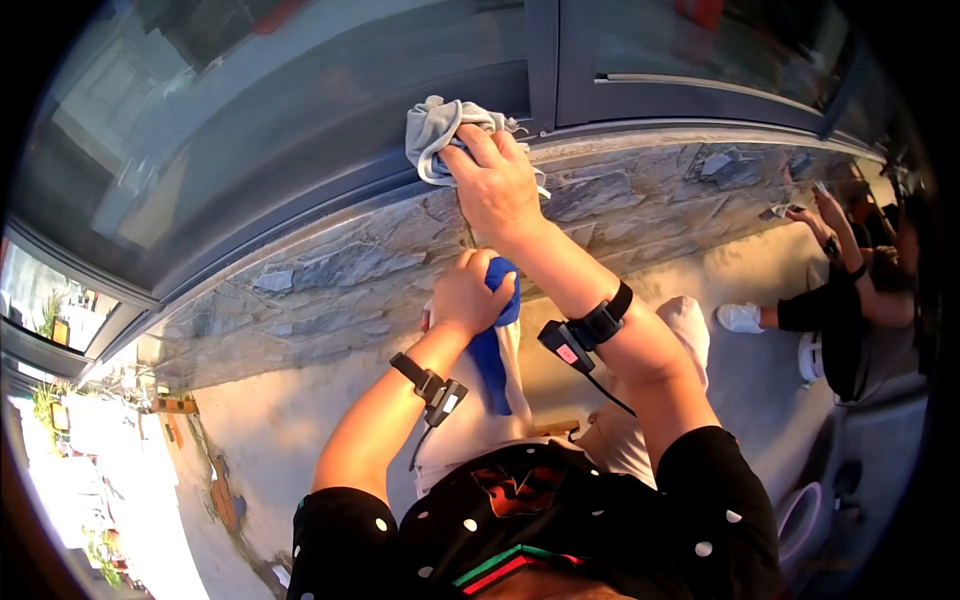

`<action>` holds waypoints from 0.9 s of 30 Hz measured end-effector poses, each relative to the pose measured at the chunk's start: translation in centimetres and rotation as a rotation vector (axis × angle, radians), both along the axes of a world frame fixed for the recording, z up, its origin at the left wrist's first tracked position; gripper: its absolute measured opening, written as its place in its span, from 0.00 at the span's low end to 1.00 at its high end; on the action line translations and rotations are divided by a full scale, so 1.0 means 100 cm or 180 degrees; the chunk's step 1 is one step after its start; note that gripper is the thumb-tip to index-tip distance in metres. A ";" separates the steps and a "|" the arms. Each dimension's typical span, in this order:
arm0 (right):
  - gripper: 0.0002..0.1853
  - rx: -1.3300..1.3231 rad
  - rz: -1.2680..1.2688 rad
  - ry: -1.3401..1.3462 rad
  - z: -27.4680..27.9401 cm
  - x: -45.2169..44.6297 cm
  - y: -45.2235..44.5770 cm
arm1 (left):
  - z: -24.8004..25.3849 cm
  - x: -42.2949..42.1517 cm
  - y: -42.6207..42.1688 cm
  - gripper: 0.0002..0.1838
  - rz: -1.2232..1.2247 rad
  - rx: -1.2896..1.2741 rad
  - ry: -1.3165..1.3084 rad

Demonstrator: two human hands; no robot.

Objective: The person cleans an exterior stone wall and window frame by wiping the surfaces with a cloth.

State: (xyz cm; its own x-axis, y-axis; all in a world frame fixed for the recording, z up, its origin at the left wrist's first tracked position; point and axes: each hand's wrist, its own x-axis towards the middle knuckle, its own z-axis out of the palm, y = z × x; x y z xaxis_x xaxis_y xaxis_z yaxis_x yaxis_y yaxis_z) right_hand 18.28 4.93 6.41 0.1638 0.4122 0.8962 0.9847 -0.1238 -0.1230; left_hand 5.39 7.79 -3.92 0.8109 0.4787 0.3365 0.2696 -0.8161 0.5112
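A crumpled grey cloth [438, 128] is bunched under the fingers of my right hand [497, 190]. It lies on the ledge at the foot of the dark window frame [380, 163], above the stone wall. Lower down, close to my bent leg, my left hand [468, 292] is closed around a blue cloth [489, 365]. Part of this cloth shows past the thumb, and a long strip hangs down over my light trousers. Both wrists wear black straps with small boxes and cables.
Large glass panes [330, 90] rise above the rough stone wall [340, 270]. To the right, another person in dark clothes [870, 290] sits or crouches by the wall, near a white bucket [809, 357]. A pink hoop-like rim [798, 520] shows at the lower right.
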 end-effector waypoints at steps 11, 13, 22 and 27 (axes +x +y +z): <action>0.15 -0.0547 0.0399 -0.1020 0.028 -0.108 0.114 | -0.100 -0.003 0.029 0.24 -0.1085 -0.3138 -0.0210; 0.15 -0.0953 0.0452 -0.1040 0.028 -0.100 0.109 | -0.094 -0.010 0.029 0.22 -0.0997 -0.2776 -0.0780; 0.16 -0.0876 -0.0664 -0.0743 0.021 0.042 -0.033 | -0.002 -0.007 0.002 0.20 0.0096 -0.0056 0.0015; 0.25 -0.1053 -0.0641 -0.0474 0.020 0.058 -0.059 | -0.001 -0.004 -0.005 0.20 -0.0007 0.0167 0.0005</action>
